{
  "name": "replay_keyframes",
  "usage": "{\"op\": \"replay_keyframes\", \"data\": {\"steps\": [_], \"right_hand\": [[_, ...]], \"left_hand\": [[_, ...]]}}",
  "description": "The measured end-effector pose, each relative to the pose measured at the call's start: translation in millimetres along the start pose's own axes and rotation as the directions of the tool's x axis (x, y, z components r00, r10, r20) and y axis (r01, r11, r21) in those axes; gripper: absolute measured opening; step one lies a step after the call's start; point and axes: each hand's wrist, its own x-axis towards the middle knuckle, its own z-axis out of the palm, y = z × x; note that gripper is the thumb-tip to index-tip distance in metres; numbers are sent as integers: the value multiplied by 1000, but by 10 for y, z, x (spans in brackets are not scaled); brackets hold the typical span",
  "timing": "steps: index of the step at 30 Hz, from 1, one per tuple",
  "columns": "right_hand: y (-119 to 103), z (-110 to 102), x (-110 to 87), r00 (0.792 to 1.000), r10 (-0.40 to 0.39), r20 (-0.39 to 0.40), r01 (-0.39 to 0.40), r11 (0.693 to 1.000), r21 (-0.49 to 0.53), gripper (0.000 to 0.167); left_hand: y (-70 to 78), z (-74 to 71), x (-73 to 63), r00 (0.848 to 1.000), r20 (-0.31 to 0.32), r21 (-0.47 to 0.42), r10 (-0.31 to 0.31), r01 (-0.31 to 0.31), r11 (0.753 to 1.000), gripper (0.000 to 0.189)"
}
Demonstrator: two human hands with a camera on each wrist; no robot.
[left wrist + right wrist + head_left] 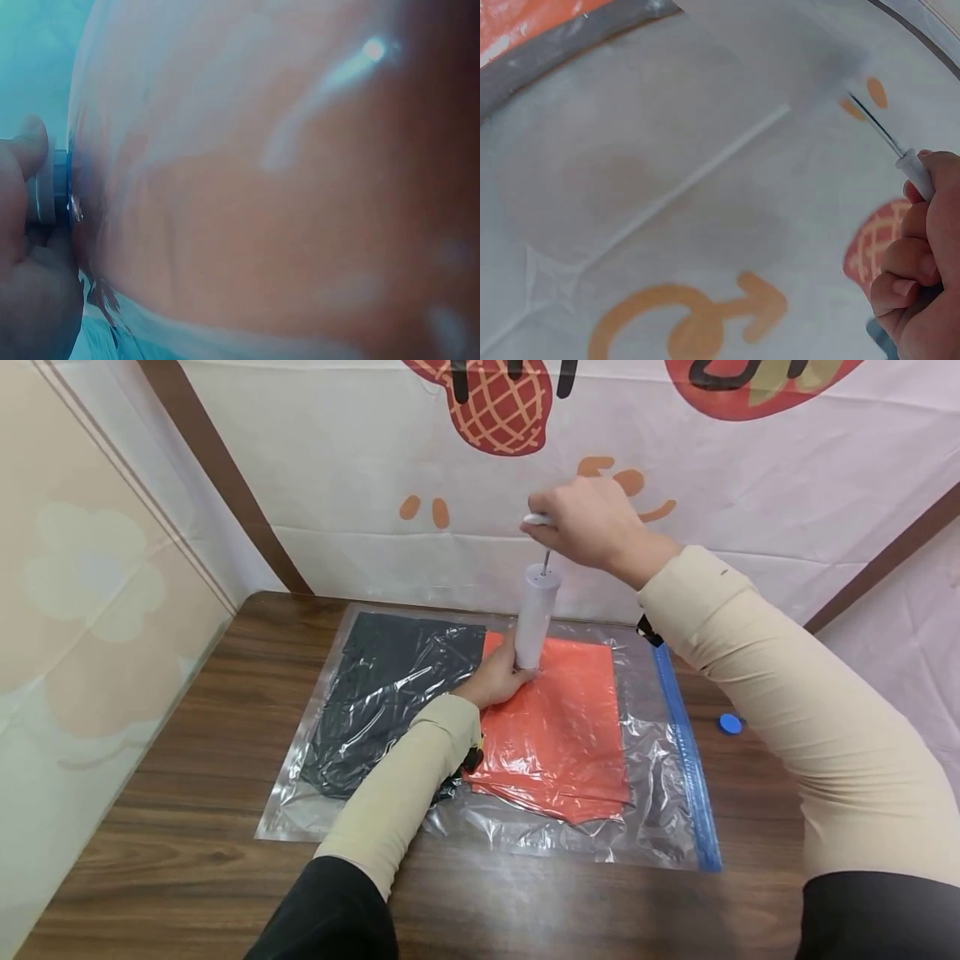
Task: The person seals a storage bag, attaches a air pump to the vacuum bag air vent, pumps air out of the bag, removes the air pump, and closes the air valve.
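Note:
A white hand pump (536, 618) stands nearly upright on a clear vacuum storage bag (652, 777), over its orange folded part. My left hand (495, 677) grips the pump's lower end, thumb on the near side. In the left wrist view, my left hand (37, 292) is around the pump's white end, which meets a blue valve ring (61, 180) on the bag. Above, my right hand (588, 522) holds the pump's handle (537, 519), with a stretch of metal rod (877, 124) showing. Fingers of my right hand (922, 262) curl round the handle in the right wrist view.
Inside the bag lie a black folded item (390, 693) and an orange folded item (555, 743). A blue zip strip (686, 760) runs along the bag's right edge. A round blue cap (730, 723) lies on the wooden table (187, 793). Behind hangs a printed cloth (337, 468).

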Motion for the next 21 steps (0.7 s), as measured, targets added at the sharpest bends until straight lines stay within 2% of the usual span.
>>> {"op": "replay_keyframes", "data": {"steps": [4, 8, 11, 15, 18, 21], "right_hand": [[-13, -224, 71, 993, 105, 53, -108, 993, 51, 33], [-26, -395, 146, 974, 207, 91, -218, 965, 143, 34], [-5, -511, 154, 950, 295, 103, -310, 932, 189, 35], [31, -661, 143, 903, 411, 126, -430, 869, 246, 35], [37, -737, 153, 888, 447, 109, -459, 844, 279, 34], [41, -799, 170, 881, 467, 78, -468, 835, 289, 32]], "left_hand": [[11, -2, -5, 1000, 5, 7, -9, 9, 1000, 83], [13, 2, -1, 1000, 3, 7, -17, 17, 1000, 84], [17, 12, 10, 1000, 4, 11, -3, 3, 1000, 82], [27, 30, 28, 1000, 19, 20, 15, -15, 1000, 79], [30, 34, 32, 1000, 19, 30, 11, -12, 999, 79], [32, 32, 38, 1000, 9, 40, 12, -12, 999, 79]]}}
